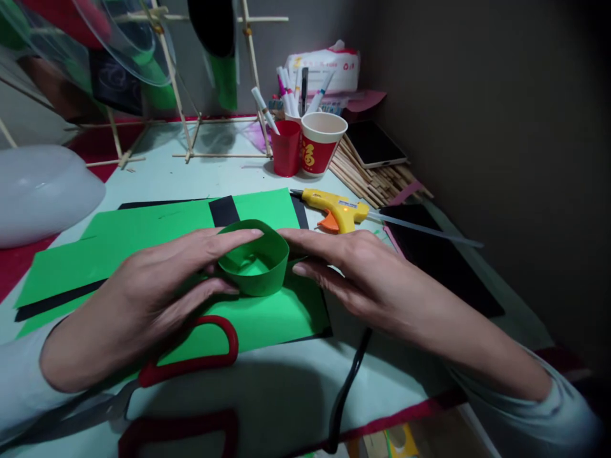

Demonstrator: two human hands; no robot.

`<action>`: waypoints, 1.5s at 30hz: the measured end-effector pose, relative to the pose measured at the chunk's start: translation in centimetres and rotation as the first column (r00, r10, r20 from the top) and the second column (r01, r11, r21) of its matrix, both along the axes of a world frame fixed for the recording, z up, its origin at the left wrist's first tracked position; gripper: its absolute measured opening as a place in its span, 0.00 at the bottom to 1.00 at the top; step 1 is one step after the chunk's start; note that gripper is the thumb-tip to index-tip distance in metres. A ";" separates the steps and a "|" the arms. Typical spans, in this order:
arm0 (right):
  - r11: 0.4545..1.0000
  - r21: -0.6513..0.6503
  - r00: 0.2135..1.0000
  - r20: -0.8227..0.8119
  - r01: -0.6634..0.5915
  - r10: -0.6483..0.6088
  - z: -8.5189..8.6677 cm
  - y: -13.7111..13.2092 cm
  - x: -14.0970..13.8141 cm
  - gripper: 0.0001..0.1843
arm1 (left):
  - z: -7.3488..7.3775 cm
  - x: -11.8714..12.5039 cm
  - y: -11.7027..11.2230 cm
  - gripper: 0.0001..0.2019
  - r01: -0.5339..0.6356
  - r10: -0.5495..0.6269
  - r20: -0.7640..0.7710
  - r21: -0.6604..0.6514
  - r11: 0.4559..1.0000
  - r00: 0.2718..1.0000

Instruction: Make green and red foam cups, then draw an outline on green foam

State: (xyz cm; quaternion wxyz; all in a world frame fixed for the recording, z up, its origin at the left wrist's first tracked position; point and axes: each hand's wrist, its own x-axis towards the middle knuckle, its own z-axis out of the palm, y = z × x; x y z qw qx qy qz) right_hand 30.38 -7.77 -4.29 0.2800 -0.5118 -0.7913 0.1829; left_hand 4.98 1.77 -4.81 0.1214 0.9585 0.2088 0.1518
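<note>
A loop of green paper [260, 284], shaped like a shallow cup with its hollow facing up, sits between my two hands above the green sheets. My left hand [162, 280] grips its left side, the index finger over the rim and the thumb low on the outside. At the right wall, my right hand [353, 264] presses with its fingertips; the thumb lies just below them. Underneath are stacked green paper sheets [157, 222] with black sheets between them. Red-handled scissors [231, 340] lie in front of my left hand, their blades partly under my left forearm.
A yellow glue gun [337, 207] with a clear stick lies beyond my right hand. Its black cord [351, 375] runs to the front edge. Behind stand a red cup [286, 149], a paper cup [324, 143], markers and a stick frame [174, 83]. Wooden sticks [360, 175] lie right.
</note>
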 end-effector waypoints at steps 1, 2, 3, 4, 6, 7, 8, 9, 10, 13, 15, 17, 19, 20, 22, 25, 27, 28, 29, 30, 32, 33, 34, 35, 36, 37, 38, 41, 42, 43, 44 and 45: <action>1.000 -0.006 1.000 -0.001 -0.004 0.004 -0.1 0.1 -0.1 0.15 | 0.0 0.0 -0.1 0.22 -0.010 0.010 -0.005 -0.005 1.000 1.000; 1.000 -0.014 1.000 0.000 -0.005 0.005 -0.2 0.2 -0.1 0.13 | 0.0 -0.1 -0.1 0.23 -0.011 0.011 -0.010 -0.006 1.000 1.000; 1.000 -0.024 1.000 0.002 -0.009 0.009 -0.3 0.3 -0.2 0.12 | 0.0 -0.2 -0.2 0.23 -0.015 0.015 -0.015 -0.005 1.000 1.000; 0.999 -0.036 1.000 -0.001 -0.017 0.017 -0.4 0.4 -0.2 0.11 | -0.1 -0.2 -0.3 0.23 -0.023 0.023 -0.022 -0.003 1.000 1.000; 0.998 -0.061 0.999 -0.024 -0.034 0.033 -0.5 0.4 -0.3 0.09 | -0.1 -0.2 -0.4 0.23 -0.031 0.031 -0.026 0.006 0.999 0.999; 0.997 -0.069 0.998 -0.041 -0.041 0.038 -0.4 0.4 -0.3 0.09 | -0.1 -0.2 -0.5 0.23 -0.034 0.034 -0.020 0.015 0.999 0.999; 0.996 -0.073 0.998 -0.056 -0.046 0.042 -0.4 0.4 -0.3 0.09 | -0.1 -0.2 -0.6 0.23 -0.040 0.040 -0.013 0.024 0.999 0.999; 0.996 -0.075 0.997 -0.069 -0.046 0.041 -0.4 0.4 -0.3 0.09 | -0.1 -0.2 -0.7 0.23 -0.045 0.045 -0.007 0.030 0.999 0.999; 0.996 -0.077 0.996 -0.079 -0.045 0.038 -0.3 0.4 -0.4 0.09 | -0.1 -0.2 -0.7 0.23 -0.043 0.043 -0.004 0.033 0.999 0.999; 0.995 -0.084 0.994 -0.095 -0.063 0.055 -0.3 0.3 -0.4 0.11 | 0.0 -0.1 -0.7 0.23 -0.043 0.043 0.001 0.031 0.999 0.999; 0.994 -0.086 0.993 -0.095 -0.073 0.065 -0.2 0.3 -0.4 0.12 | -0.1 -0.1 -0.7 0.23 -0.047 0.047 0.003 0.029 0.998 0.999; 0.993 -0.092 0.993 -0.097 -0.075 0.066 -0.2 0.4 -0.5 0.12 | -0.1 -0.2 -0.7 0.24 -0.046 0.046 -0.001 0.031 0.998 0.999; 0.992 -0.100 0.992 -0.105 -0.076 0.065 -0.1 0.4 -0.6 0.12 | -0.1 -0.2 -0.7 0.24 -0.047 0.047 -0.005 0.026 0.999 0.999; 0.993 -0.095 0.992 -0.109 -0.074 0.063 -0.1 0.5 -0.7 0.12 | 0.0 -0.2 -0.7 0.25 -0.051 0.051 -0.005 0.022 0.998 0.999; 0.995 -0.078 0.992 -0.114 -0.069 0.059 -0.1 0.4 -0.7 0.12 | 0.1 -0.1 -0.7 0.24 -0.067 0.067 0.005 0.021 0.997 0.998; 0.992 -0.105 0.992 -0.113 -0.070 0.058 -0.3 0.3 -0.5 0.11 | 0.4 0.0 -0.7 0.24 -0.076 0.074 0.035 0.037 0.996 0.997; 0.988 -0.141 0.994 -0.091 -0.070 0.057 -0.5 0.3 -0.4 0.12 | 0.3 -0.1 -0.6 0.23 -0.069 0.068 0.025 0.042 0.997 0.997; 0.986 -0.155 0.995 -0.078 -0.067 0.055 -0.6 0.3 -0.4 0.13 | 0.3 -0.1 -0.6 0.23 -0.065 0.065 0.010 0.040 0.997 0.998; 0.985 -0.162 0.996 -0.071 -0.066 0.055 -0.6 0.3 -0.4 0.13 | 0.2 -0.2 -0.5 0.22 -0.059 0.060 -0.010 0.040 0.997 0.998; 0.984 -0.164 0.996 -0.069 -0.067 0.056 -0.6 0.3 -0.3 0.12 | 0.1 -0.3 -0.5 0.22 -0.055 0.056 -0.026 0.042 0.998 0.998; 0.984 -0.166 0.995 -0.080 -0.072 0.059 -0.6 0.4 -0.3 0.09 | 0.0 -0.4 -0.6 0.23 -0.051 0.053 -0.040 0.046 0.998 0.998; 0.983 -0.168 0.994 -0.084 -0.077 0.064 -0.5 0.4 -0.4 0.07 | 0.0 -0.4 -0.6 0.23 -0.050 0.052 -0.041 0.047 0.998 0.998; 0.983 -0.166 0.994 -0.085 -0.083 0.069 -0.5 0.4 -0.4 0.06 | 0.0 -0.5 -0.6 0.23 -0.049 0.050 -0.039 0.048 0.998 0.998; 0.983 -0.159 0.994 -0.084 -0.087 0.074 -0.5 0.4 -0.4 0.06 | 0.0 -0.5 -0.6 0.23 -0.046 0.048 -0.037 0.044 0.998 0.998; 0.984 -0.156 0.994 -0.081 -0.085 0.073 -0.5 0.4 -0.3 0.07 | 0.0 -0.5 -0.7 0.23 -0.041 0.042 -0.034 0.037 0.998 0.999; 0.985 -0.154 0.995 -0.075 -0.081 0.070 -0.6 0.3 -0.3 0.08 | 0.1 -0.4 -0.7 0.24 -0.034 0.035 -0.034 0.031 0.999 0.999; 0.987 -0.145 0.995 -0.071 -0.075 0.065 -0.7 0.3 -0.2 0.10 | 0.1 -0.4 -0.7 0.24 -0.030 0.031 -0.030 0.029 0.999 0.999; 0.997 -0.074 0.999 -0.033 -0.010 0.008 -0.8 0.0 0.1 0.19 | 0.0 -0.4 -0.7 0.29 -0.060 0.060 -0.016 0.025 0.998 0.998; 0.999 -0.033 0.999 -0.013 0.031 -0.031 -0.8 -0.1 0.2 0.23 | 0.0 -0.4 -0.6 0.30 -0.081 0.082 -0.015 0.029 0.996 0.997; 0.997 0.007 0.997 -0.001 0.075 -0.075 -0.7 -0.1 0.3 0.25 | -0.1 -0.5 -0.6 0.31 -0.100 0.101 -0.017 0.035 0.994 0.995; 0.992 0.037 0.993 -0.004 0.121 -0.121 -0.5 -0.1 0.4 0.27 | -0.2 -0.6 -0.5 0.32 -0.118 0.119 -0.022 0.045 0.992 0.993; 0.985 0.051 0.987 -0.025 0.162 -0.161 -0.3 -0.1 0.5 0.27 | -0.2 -0.7 -0.4 0.34 -0.132 0.134 -0.029 0.064 0.989 0.991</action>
